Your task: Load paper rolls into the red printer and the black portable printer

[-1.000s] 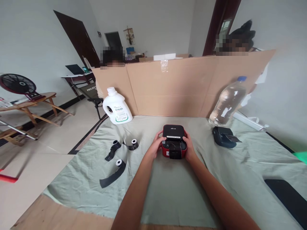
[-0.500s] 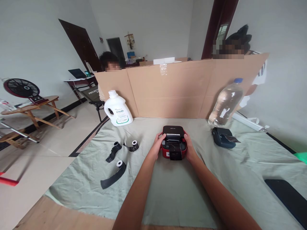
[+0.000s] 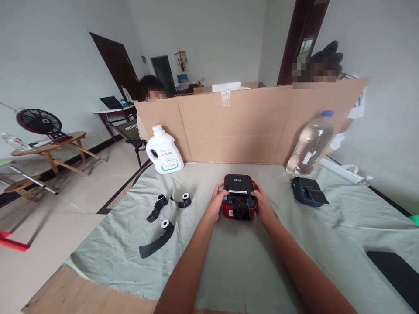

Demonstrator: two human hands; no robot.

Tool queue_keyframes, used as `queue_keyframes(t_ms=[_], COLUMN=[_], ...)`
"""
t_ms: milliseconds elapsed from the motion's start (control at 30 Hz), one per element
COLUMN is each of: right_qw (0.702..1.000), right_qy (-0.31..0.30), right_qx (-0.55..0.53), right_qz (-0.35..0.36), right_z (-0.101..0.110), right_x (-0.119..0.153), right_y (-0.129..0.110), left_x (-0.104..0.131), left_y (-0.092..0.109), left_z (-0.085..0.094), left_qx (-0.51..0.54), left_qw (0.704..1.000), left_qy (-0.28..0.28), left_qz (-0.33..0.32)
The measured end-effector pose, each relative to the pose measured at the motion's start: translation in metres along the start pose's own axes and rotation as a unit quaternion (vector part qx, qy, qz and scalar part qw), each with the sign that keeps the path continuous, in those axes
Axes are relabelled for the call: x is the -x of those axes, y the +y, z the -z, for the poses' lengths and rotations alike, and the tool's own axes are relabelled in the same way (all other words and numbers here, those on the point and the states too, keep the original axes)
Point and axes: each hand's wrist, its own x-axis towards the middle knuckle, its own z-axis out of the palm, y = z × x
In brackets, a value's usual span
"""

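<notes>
A black-and-red portable label printer (image 3: 238, 184) sits on the green cloth in front of me. A strip of black label paper (image 3: 241, 207) hangs out over its front. My left hand (image 3: 217, 200) grips the printer's left side, thumb on the edge of the black lid. On the opposite side my right hand (image 3: 262, 201) holds it the same way. The lid lies down nearly flush; whether it is latched I cannot tell. Left of the hands lie three partly unrolled black paper rolls (image 3: 158, 241) with white cores.
A dark blue printer (image 3: 307, 192) with a paper strip lies at right, below a large clear bottle (image 3: 310, 144). A white jug (image 3: 165, 150) stands at back left. A cardboard sheet (image 3: 229, 126) walls off the far edge, two people behind it. A black phone-like slab (image 3: 394, 272) lies front right.
The printer's lid has come down, closing the gap at its front edge, with both hands still on the sides. The whole view has shifted slightly.
</notes>
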Motion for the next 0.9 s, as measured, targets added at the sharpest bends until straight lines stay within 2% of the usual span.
queue_keyframes(t_ms=[233, 567, 800, 900], right_qw=[1.000, 0.997, 0.998, 0.998], right_qy=[-0.003, 0.008, 0.016, 0.022], right_qx=[-0.013, 0.008, 0.003, 0.011], right_qz=[0.028, 0.076, 0.058, 0.056], right_z=[-0.001, 0.002, 0.007, 0.008], right_x=[0.004, 0.003, 0.000, 0.002], right_y=[0.007, 0.022, 0.025, 0.024], left_x=[0.001, -0.002, -0.003, -0.004], left_y=[0.001, -0.007, -0.010, -0.012], left_z=[0.005, 0.005, 0.002, 0.002], left_qx=[-0.040, -0.032, 0.007, 0.006], left_qw=[0.999, 0.999, 0.998, 0.998], left_qy=[-0.008, 0.005, 0.019, 0.025], left_qz=[0.018, -0.008, -0.055, -0.055])
